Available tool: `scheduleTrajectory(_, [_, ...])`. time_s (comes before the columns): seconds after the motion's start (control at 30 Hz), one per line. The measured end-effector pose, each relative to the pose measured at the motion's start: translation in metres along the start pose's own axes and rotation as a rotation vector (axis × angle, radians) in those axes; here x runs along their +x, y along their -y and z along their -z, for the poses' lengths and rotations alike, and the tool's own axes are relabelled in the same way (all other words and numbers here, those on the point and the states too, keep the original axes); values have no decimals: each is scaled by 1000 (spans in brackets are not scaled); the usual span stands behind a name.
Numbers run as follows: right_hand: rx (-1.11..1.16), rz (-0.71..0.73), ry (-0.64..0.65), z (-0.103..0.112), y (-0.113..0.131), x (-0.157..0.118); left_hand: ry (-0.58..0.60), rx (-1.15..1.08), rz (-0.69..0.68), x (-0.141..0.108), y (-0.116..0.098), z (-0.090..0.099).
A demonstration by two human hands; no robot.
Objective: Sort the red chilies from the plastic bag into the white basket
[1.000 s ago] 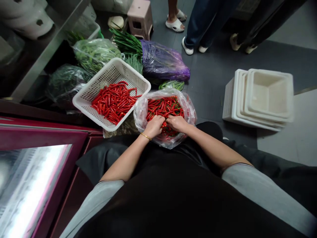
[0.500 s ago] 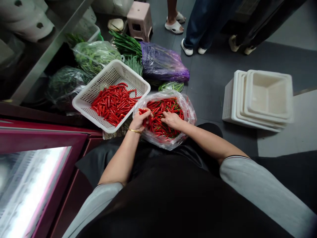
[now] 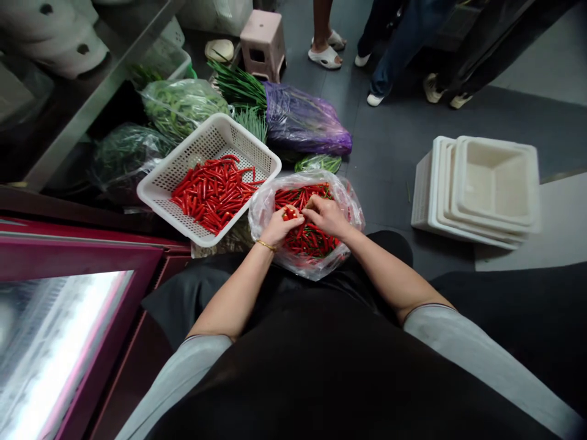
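Over a clear plastic bag [image 3: 261,214] of red chilies with green stems, my two hands meet. My left hand [image 3: 279,227], with a gold bracelet at the wrist, is closed around several red chilies [image 3: 290,213], their ends showing above the fingers. Close against it, my right hand [image 3: 324,215] is pinched at the ends of those chilies; what sits between its fingertips is too small to make out. More chilies [image 3: 316,241] fill the bag beneath. To the left, a white perforated basket [image 3: 160,205] holds a heap of red chilies [image 3: 213,192] without visible green stems.
Beyond the basket lie bagged greens [image 3: 181,107], green stalks [image 3: 241,85] and a purple bag [image 3: 305,119]. A pink stool [image 3: 262,40] stands behind. Nested white bins [image 3: 498,177] are at right. People's legs [image 3: 408,55] show at the top. A glass-fronted red cabinet [image 3: 147,263] is at left.
My left hand has moved right, over the bag, with its chilies. My right hand has come up from among the bag's chilies to meet it. A person's legs in the background have shifted.
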State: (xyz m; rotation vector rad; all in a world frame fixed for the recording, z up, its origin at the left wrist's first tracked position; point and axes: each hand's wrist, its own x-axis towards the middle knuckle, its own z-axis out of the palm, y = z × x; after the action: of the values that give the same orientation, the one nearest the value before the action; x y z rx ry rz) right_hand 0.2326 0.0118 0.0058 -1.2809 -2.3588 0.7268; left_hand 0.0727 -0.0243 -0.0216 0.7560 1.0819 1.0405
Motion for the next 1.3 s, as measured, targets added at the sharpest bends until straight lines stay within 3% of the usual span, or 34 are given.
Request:
scheduleTrajectory(0.17, [-431, -35, 146, 3, -3, -4, -62, -81, 115, -6, -5, 3])
scheduleTrajectory(0.33, [-594, -33, 331, -15, -25, 12, -66, 13, 46, 3, -16, 26])
scheduleTrajectory(0.43, [-606, 22, 375, -25, -31, 24, -117, 273, -139, 13, -17, 31])
scheduleTrajectory(0.53, [-535, 79, 299, -14, -32, 30, -95, 696, -367, 25, -16, 27])
scheduleTrajectory(0.6, [-462, 81, 235, -1, -30, 30, -15, 901, -422, 32, -16, 21])
scheduleTrajectory(0.67, [-354, 87, 237, 11, -29, 28, 21, 966, -418, 36, -16, 15])
scheduleTrajectory(0.77, [-42, 154, 311, 21, -31, 25, 85, 805, -404, 35, -18, 11])
scheduleTrajectory(0.87, [219, 167, 352, 24, -40, 21, 178, 443, -358, 28, -23, 14])
scheduleTrajectory(0.97, [30, 50, 364, 18, -41, 14, 67, 155, -260, 19, -30, 24])
scheduleTrajectory(1.1, [-351, 29, 402, -13, -17, 3, -53, 51, -192, 12, -35, 37])
scheduleTrajectory(1.2, [-355, 156, 569, -34, -4, 2, -42, 58, -173, 10, -32, 41])
scheduleTrajectory(1.3, [-277, 195, 540, -28, -15, 10, -39, 80, -139, 10, -22, 41])
